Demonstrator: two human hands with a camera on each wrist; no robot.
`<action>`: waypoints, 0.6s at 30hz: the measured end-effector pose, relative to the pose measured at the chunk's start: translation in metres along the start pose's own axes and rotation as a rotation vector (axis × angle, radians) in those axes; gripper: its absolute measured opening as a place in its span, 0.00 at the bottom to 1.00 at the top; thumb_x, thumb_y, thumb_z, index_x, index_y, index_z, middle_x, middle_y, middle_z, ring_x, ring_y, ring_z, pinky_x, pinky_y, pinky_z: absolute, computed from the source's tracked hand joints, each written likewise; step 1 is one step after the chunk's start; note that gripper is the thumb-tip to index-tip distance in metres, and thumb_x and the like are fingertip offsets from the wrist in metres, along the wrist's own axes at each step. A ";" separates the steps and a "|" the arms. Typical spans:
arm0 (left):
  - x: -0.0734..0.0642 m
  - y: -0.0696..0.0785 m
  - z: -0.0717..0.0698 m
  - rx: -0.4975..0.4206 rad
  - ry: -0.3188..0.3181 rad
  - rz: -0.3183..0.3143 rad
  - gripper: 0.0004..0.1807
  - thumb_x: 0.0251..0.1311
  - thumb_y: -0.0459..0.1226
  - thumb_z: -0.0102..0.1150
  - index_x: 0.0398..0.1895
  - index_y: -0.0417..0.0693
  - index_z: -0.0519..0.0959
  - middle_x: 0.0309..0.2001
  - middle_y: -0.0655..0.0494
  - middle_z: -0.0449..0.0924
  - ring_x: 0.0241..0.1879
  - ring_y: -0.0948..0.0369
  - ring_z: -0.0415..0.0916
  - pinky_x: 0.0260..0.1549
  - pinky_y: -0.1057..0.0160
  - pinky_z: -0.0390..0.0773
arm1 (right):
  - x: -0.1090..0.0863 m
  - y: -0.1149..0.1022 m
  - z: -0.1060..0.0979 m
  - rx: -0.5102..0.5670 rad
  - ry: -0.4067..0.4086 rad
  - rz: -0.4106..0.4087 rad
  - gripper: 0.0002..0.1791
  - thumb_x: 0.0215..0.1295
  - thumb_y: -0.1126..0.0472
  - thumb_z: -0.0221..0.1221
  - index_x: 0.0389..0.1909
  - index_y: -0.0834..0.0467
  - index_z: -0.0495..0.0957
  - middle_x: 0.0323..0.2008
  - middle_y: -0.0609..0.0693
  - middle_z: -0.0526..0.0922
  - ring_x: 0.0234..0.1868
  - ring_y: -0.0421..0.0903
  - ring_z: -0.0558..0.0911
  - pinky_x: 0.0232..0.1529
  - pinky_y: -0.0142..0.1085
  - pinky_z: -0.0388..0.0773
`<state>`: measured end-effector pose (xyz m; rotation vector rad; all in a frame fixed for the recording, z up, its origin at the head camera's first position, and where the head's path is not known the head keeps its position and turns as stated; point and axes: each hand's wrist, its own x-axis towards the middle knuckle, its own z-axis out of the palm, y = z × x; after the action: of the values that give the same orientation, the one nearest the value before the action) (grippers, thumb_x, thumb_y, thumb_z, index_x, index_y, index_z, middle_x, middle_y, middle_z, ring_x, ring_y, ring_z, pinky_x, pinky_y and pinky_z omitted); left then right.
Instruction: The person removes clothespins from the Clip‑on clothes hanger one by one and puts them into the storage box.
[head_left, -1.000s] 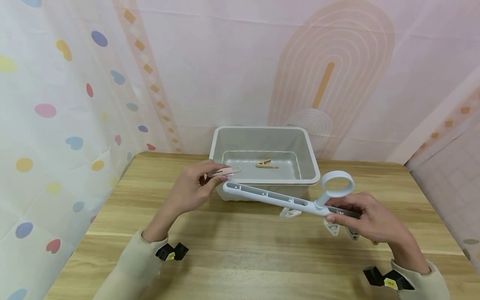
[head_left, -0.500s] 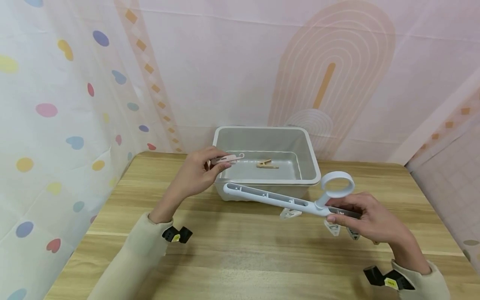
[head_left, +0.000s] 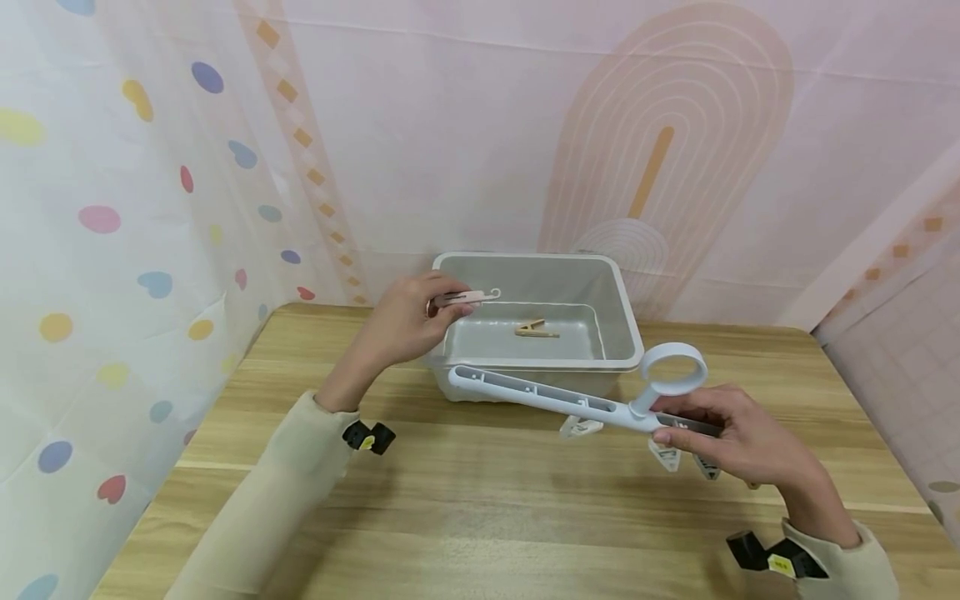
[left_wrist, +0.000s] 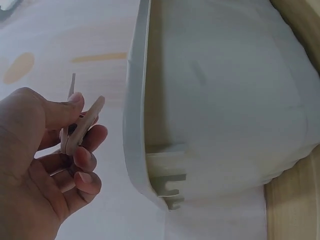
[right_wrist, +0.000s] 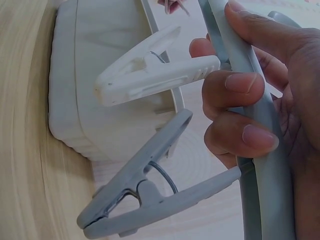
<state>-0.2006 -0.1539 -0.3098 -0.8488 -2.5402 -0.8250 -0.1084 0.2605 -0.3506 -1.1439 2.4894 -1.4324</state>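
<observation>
My left hand (head_left: 405,321) pinches a pale pink clothespin (head_left: 467,297) with a small hook at one end, over the left side of a grey plastic bin (head_left: 532,364). In the left wrist view, that clothespin (left_wrist: 80,129) sits between thumb and fingers. A light blue hanger bar (head_left: 543,398) with a ring (head_left: 675,389) is gripped near its right end by my right hand (head_left: 742,437). Several clothespins hang below it; the right wrist view shows a white clothespin (right_wrist: 155,80) and a grey clothespin (right_wrist: 155,200). One tan clothespin (head_left: 536,331) lies on the bin's floor.
The bin stands at the back of a wooden table (head_left: 487,517), close to a patterned cloth backdrop (head_left: 450,125). The hanger bar's left end overlaps the bin's front wall in the head view. More patterned cloth (head_left: 112,292) hangs along the left side.
My left hand has moved up and to the right with the pink clothespin, from the bin's front left corner toward its back left. The right hand and the hanger stay in place.
</observation>
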 end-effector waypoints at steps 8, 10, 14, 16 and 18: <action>0.017 -0.004 0.000 0.078 -0.053 -0.016 0.11 0.66 0.40 0.68 0.46 0.43 0.87 0.36 0.52 0.85 0.30 0.57 0.71 0.31 0.60 0.71 | 0.000 0.001 0.001 -0.005 0.002 0.001 0.18 0.62 0.76 0.65 0.51 0.57 0.85 0.37 0.40 0.88 0.31 0.36 0.85 0.31 0.31 0.82; 0.020 -0.004 -0.002 0.087 -0.072 -0.027 0.11 0.66 0.39 0.67 0.47 0.43 0.87 0.37 0.51 0.85 0.31 0.56 0.71 0.32 0.59 0.71 | 0.001 0.002 0.001 -0.003 0.002 -0.005 0.19 0.62 0.76 0.65 0.51 0.57 0.84 0.37 0.41 0.88 0.31 0.36 0.85 0.31 0.31 0.82; 0.027 -0.004 -0.004 0.103 -0.104 -0.035 0.10 0.67 0.39 0.67 0.46 0.43 0.87 0.38 0.50 0.85 0.31 0.55 0.72 0.33 0.58 0.71 | 0.001 0.003 0.000 0.001 -0.002 -0.013 0.19 0.62 0.76 0.65 0.52 0.57 0.84 0.38 0.41 0.88 0.32 0.36 0.86 0.32 0.31 0.83; 0.030 -0.004 -0.004 0.116 -0.119 -0.039 0.10 0.67 0.39 0.66 0.46 0.44 0.87 0.38 0.50 0.85 0.32 0.55 0.72 0.34 0.58 0.72 | 0.001 0.003 0.000 0.000 -0.003 -0.011 0.19 0.62 0.76 0.65 0.52 0.57 0.84 0.39 0.41 0.88 0.32 0.36 0.86 0.32 0.31 0.83; 0.032 -0.004 -0.004 0.129 -0.137 -0.053 0.11 0.68 0.39 0.65 0.47 0.44 0.87 0.38 0.50 0.86 0.33 0.55 0.75 0.35 0.57 0.74 | 0.002 0.002 0.000 -0.002 -0.003 -0.012 0.19 0.62 0.76 0.65 0.52 0.57 0.84 0.38 0.41 0.88 0.32 0.36 0.86 0.32 0.31 0.83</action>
<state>-0.2272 -0.1456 -0.2934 -0.8268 -2.7118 -0.6300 -0.1109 0.2601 -0.3519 -1.1626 2.4874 -1.4300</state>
